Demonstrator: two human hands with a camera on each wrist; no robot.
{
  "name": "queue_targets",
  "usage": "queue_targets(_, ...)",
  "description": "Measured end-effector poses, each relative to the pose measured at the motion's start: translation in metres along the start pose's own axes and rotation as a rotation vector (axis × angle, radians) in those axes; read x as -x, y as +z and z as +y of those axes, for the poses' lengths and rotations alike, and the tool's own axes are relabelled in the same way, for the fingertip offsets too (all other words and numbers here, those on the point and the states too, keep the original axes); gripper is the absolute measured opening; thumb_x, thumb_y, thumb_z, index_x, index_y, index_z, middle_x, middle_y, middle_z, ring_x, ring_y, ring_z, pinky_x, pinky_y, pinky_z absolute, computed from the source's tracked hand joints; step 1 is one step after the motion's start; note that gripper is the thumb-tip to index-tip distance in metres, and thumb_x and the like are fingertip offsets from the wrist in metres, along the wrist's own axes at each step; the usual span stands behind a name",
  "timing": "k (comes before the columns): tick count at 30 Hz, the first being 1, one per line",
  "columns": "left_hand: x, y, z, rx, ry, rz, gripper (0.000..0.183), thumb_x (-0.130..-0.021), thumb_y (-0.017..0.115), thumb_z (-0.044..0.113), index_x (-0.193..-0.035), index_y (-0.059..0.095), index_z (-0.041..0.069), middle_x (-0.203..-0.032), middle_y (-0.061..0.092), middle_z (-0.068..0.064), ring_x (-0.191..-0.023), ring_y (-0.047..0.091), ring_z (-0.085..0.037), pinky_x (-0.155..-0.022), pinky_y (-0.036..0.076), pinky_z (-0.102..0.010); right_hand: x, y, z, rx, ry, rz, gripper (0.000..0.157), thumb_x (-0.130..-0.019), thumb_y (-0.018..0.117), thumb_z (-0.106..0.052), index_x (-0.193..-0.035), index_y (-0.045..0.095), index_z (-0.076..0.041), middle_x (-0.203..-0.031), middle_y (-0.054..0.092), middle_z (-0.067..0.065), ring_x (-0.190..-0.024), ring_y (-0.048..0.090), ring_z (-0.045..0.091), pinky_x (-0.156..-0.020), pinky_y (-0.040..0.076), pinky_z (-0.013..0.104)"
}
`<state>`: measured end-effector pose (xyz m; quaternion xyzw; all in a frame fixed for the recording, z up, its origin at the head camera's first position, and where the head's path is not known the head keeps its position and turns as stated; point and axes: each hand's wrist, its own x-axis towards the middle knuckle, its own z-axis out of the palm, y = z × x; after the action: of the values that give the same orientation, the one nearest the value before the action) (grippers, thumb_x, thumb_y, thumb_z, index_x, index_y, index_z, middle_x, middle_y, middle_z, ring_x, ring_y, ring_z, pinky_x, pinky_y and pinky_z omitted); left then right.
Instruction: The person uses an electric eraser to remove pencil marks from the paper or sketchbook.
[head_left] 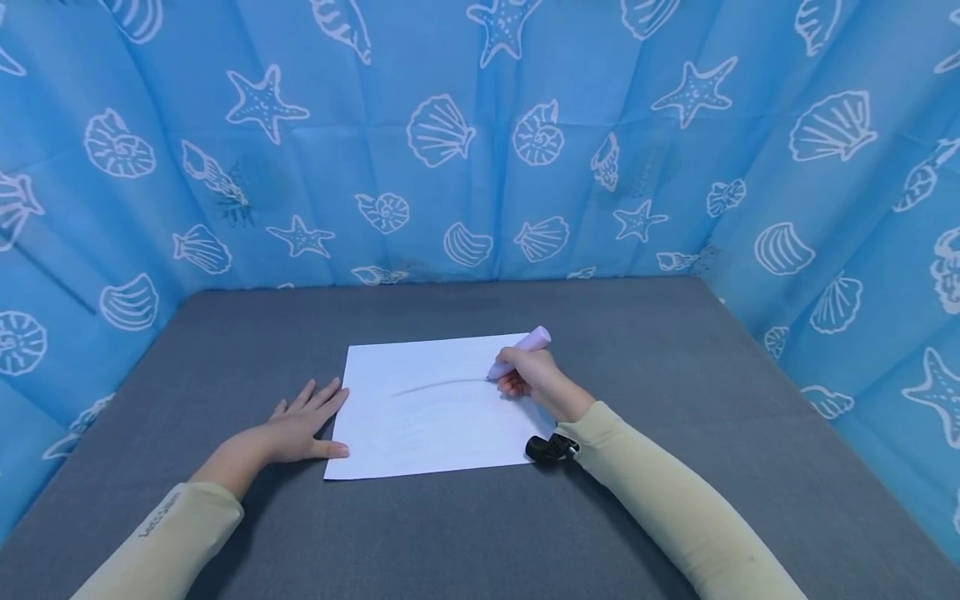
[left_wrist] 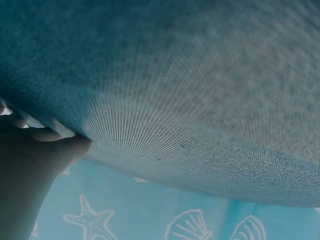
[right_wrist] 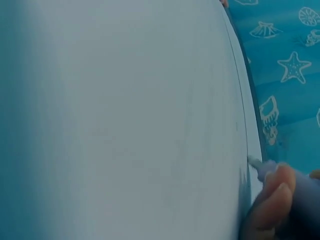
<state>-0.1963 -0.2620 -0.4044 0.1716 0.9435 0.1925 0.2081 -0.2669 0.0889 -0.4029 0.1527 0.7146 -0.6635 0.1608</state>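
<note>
A white sheet of paper [head_left: 420, 433] lies on the grey table, with a thin, slightly curved dark line [head_left: 435, 386] across its upper middle. My right hand [head_left: 534, 373] grips a thick lilac marker [head_left: 537, 337] between thumb and fingers, its tip at the line's right end. In the right wrist view the narrow tip of the marker [right_wrist: 265, 169] meets the paper at that line. At the sheet's left edge my left hand [head_left: 296, 429] rests with fingers spread, the fingertips and thumb tip on the paper's border. The left wrist view shows this hand [left_wrist: 35, 155] low over the cloth.
Grey cloth covers the table [head_left: 420, 542] around the sheet. A blue curtain [head_left: 480, 167] with white shells and starfish stands along the back and both sides. A small black wrist camera [head_left: 547, 448] sits by my right cuff, over the sheet's lower right corner.
</note>
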Motion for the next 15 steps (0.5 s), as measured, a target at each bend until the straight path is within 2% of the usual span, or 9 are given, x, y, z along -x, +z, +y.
queue_targets(15,-0.0019,0.0032,-0.0048,-0.010,0.004,0.008,0.107,-0.082,0.063,0.065,-0.153,0.017,0.000,-0.158,0.005,-0.027,-0.141,-0.007,-0.053,-0.101,-0.004,-0.076,-0.0007,0.0017,0.0016,0.004,-0.007,-0.020,0.017,-0.088,0.058,-0.011,-0.091,0.059,0.005,-0.059,0.056,0.006,-0.049,0.051,0.011,-0.048,0.044,0.021)
